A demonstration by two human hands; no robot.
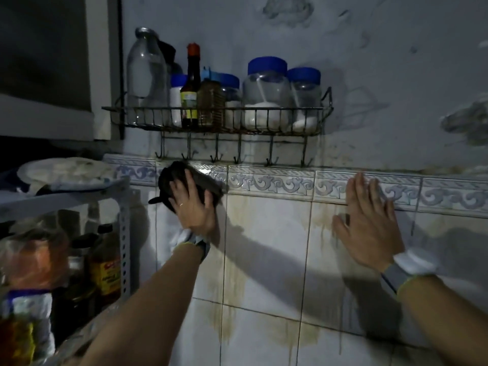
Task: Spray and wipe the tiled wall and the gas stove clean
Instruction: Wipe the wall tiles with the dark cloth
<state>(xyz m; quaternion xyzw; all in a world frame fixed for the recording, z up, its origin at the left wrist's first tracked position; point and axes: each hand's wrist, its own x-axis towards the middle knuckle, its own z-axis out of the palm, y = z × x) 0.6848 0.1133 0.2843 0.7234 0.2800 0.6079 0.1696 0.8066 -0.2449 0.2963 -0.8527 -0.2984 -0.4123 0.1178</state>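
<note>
The tiled wall (266, 233) fills the middle of the view, white tiles streaked with brown drip stains under a blue patterned border strip (272, 182). My left hand (194, 204) presses a dark cloth (184, 178) flat against the border tile at the left. My right hand (369, 223) lies flat on the wall to the right, fingers spread, holding nothing. The gas stove and a spray bottle are not in view.
A rusty wire rack (219, 122) with hooks hangs just above the cloth, holding jars with blue lids (266, 93) and bottles (190, 88). At the left stands a metal shelf (124, 233) with bottles (105, 265) and a covered plate (66, 171).
</note>
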